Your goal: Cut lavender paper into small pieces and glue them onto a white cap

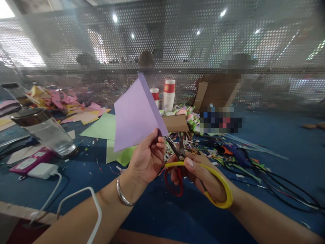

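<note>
My left hand (148,156) pinches a folded sheet of purple paper (134,115) by its lower right corner, holding it up above the table. A fold runs down the sheet's right side. In my right hand (200,174) is a pair of scissors (223,193) with one yellow handle and one red handle. Their dark blades are spread apart, pointing up beside the fingers of my left hand and near the paper's lower corner. Whether the blades touch the paper I cannot tell. Green paper sheets (100,127) lie on the table behind my left hand.
Scattered paper scraps (200,149) cover the table's middle. Stacked paper cups (169,98) and a cardboard box (215,91) stand at the back. A glass bottle (48,134) and a purple power strip (33,161) are left; a blue glue gun (237,154) with cables lies right.
</note>
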Tool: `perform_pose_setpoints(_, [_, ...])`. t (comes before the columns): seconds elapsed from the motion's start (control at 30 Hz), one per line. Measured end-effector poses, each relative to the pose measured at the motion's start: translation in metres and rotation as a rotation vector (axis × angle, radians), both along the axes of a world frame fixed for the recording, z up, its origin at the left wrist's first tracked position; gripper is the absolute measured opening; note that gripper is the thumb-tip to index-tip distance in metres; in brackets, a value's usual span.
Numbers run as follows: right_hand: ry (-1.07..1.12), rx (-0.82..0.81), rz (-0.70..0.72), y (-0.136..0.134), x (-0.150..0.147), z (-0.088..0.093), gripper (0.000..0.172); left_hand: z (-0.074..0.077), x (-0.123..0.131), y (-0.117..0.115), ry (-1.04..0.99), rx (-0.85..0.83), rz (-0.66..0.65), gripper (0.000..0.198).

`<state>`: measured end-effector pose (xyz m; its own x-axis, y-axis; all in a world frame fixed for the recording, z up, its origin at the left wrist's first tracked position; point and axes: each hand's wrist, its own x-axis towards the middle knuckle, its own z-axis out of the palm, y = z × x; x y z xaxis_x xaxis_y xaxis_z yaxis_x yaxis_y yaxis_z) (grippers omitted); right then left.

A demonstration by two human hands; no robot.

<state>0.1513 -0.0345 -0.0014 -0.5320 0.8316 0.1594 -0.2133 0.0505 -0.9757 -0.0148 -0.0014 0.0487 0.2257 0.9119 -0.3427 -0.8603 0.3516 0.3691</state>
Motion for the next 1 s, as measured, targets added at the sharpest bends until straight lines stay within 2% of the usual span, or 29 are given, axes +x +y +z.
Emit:
perform_pose_setpoints(0.27, [-0.019, 0.040, -0.045, 0.003, 0.001, -0.001, 0.040, -0.007, 0.004, -0.002, 0.078, 0.014, 0.010, 0.018])
perform_pose_setpoints(0.4, [-0.014, 0.009, -0.099, 0.003, -0.002, 0.000, 0.041, -0.015, 0.008, -0.007, 0.122, 0.047, -0.072, 0.022])
perform_pose_setpoints(0.57, [-0.018, 0.011, -0.158, 0.002, -0.007, 0.005, 0.038, -0.024, 0.012, -0.012, 0.188, 0.194, -0.216, 0.034])
perform_pose_setpoints(0.7, [-0.040, 0.045, -0.172, 0.000, -0.007, 0.009, 0.040, -0.024, 0.013, -0.015, 0.185, 0.272, -0.214, 0.029])
perform_pose_setpoints(0.83, [-0.078, 0.069, -0.183, -0.002, -0.005, 0.010, 0.043, -0.021, 0.014, -0.018, 0.211, 0.300, -0.206, 0.036])
perform_pose_setpoints(1.0, [-0.086, 0.092, -0.178, -0.003, -0.007, 0.012, 0.044, -0.022, 0.017, -0.021, 0.319, 0.242, -0.141, 0.039])
